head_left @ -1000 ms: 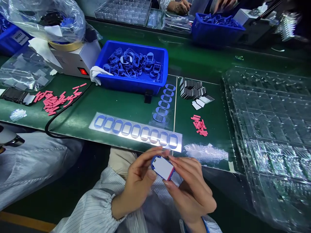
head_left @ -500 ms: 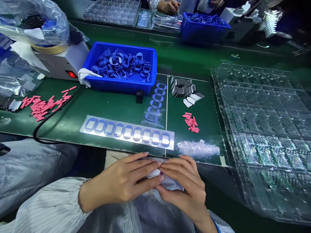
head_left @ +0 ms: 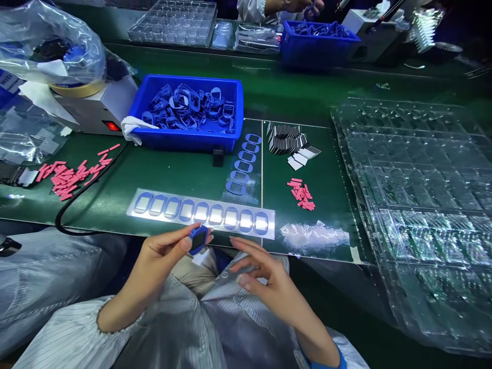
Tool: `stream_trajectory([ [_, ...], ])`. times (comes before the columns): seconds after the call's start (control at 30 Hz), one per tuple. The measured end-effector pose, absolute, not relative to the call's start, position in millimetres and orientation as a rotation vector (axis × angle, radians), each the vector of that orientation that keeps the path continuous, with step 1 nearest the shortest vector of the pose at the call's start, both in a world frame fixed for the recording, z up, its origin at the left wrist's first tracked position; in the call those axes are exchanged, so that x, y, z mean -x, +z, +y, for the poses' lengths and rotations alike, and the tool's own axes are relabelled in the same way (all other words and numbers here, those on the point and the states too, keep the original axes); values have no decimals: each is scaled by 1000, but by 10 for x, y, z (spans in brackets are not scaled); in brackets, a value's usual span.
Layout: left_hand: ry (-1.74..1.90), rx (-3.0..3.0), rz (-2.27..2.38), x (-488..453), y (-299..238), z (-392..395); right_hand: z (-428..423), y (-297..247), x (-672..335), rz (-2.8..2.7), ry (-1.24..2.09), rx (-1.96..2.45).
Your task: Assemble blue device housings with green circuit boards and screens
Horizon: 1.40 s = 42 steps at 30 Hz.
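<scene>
Between the thumb and fingers of my left hand is a small blue plastic housing with a dark rectangular window, held tilted just off the table's front edge. A whitish patch shows just below it; I cannot make out what it is. My right hand is apart from the housing, fingers spread and holding nothing. Beyond both hands lies a pale strip carrying a row of blue oval-framed adhesive pieces. A shorter sheet of similar blue frames lies behind it.
A blue bin holds many blue plastic parts. Right of it lie black-and-white pieces, pink strips and crumpled clear film. Clear trays fill the right side. A black cable crosses the left. A co-worker's hands are opposite.
My hands, together before, have parted. The left has moved left and up with the blue housing, now in plain sight; the right has let go and opened. The co-worker's hand has moved towards their bin.
</scene>
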<state>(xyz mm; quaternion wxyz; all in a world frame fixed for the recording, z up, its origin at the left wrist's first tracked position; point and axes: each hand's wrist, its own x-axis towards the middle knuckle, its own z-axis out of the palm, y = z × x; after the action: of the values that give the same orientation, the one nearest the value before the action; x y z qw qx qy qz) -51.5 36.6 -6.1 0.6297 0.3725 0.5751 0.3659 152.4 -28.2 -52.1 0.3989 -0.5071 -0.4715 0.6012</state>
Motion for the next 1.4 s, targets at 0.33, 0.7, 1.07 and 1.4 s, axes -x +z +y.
stream_trajectory([
  [0.33, 759, -884, 1237, 422, -131, 466, -253, -485, -1497, -1001, 1688, 1146],
  [0.7, 697, -825, 1157, 468, -242, 297, -131, -494, -1437, -944, 1708, 1116],
  [1.07, 788, -645, 1049, 404, -103, 289, -209, -370, -1556, -1170, 1632, 1065],
  [1.4, 705, -671, 944, 292, -171, 246, 150, -478, -1500, -781, 1345, 1304],
])
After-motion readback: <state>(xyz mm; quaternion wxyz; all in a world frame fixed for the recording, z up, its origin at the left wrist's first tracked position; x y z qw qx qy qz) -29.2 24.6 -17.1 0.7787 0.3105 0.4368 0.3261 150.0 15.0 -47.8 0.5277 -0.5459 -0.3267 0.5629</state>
